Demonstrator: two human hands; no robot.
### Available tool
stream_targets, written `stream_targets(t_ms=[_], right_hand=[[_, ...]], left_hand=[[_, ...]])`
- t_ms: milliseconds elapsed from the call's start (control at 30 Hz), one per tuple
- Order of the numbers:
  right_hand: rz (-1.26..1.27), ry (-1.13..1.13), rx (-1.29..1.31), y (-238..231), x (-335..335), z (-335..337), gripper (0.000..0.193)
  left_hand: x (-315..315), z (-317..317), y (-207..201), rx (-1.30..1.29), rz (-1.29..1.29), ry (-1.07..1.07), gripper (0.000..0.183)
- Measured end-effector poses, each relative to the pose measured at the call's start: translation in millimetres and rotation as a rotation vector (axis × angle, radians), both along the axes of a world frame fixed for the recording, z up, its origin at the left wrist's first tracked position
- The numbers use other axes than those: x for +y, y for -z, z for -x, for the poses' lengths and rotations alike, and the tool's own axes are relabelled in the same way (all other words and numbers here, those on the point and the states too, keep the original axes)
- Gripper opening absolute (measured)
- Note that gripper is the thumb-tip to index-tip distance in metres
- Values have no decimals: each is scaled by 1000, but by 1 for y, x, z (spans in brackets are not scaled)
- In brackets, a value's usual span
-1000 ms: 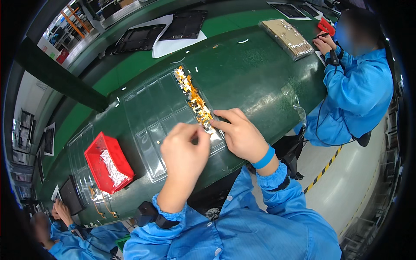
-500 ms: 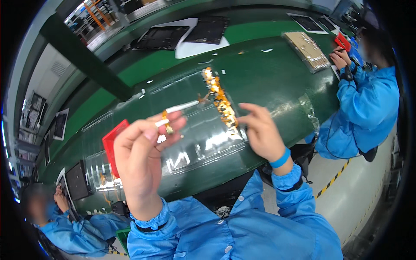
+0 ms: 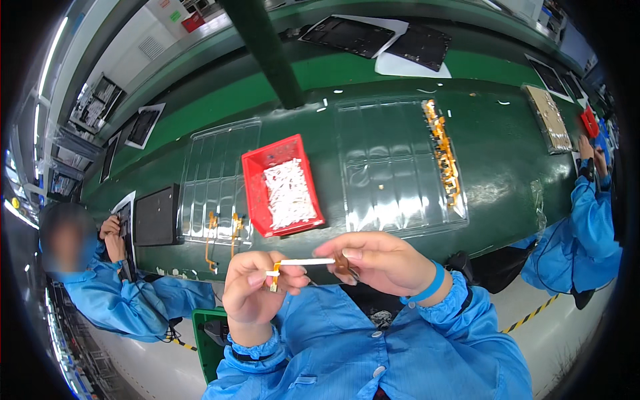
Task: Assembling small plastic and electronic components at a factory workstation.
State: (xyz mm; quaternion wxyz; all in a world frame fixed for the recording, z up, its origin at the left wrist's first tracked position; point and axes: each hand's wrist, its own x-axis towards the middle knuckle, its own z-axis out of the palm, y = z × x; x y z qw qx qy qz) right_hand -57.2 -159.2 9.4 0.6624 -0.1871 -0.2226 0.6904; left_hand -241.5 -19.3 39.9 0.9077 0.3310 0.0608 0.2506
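Between my hands a flex cable [image 3: 307, 262] with a long white strip is stretched level, just off the near table edge. My left hand [image 3: 257, 290] pinches its orange end, where a small white piece and a gold connector show. My right hand [image 3: 387, 263], with a blue wristband, has its thumb and fingers closed on the brown end. Beyond them stands a red bin [image 3: 252, 180] holding many small white strips. Right of it a clear plastic tray [image 3: 393, 173] carries a row of orange flex cables [image 3: 441, 153] along its right side.
Left of the bin, another clear tray [image 3: 217, 157] has two orange flex cables [image 3: 236, 230] at its near end. Co-workers in blue sit at both ends. A green post [image 3: 263, 50] rises behind. Dark panels [image 3: 350, 35] lie at the back; a tan stack [image 3: 547, 117] stands far right.
The view has swung left, bringing the whole red bin into sight. My right hand has left the row of flex cables and closed on the other end of the cable in my left hand.
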Motion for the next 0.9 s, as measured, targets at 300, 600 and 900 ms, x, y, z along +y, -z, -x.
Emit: stream_targets(t_ms=[300,600,900], right_hand=[[90,-137,-102,-7,0,3,30],[209,178,-475,-22,0,13,25],[70,213,-1039,-31,14,16,20]], left_hand=[[11,35,9,43,-132,-89,20],[11,43,15,351,-439,-195,24],[-9,16,3,688,-1358,-683,22]])
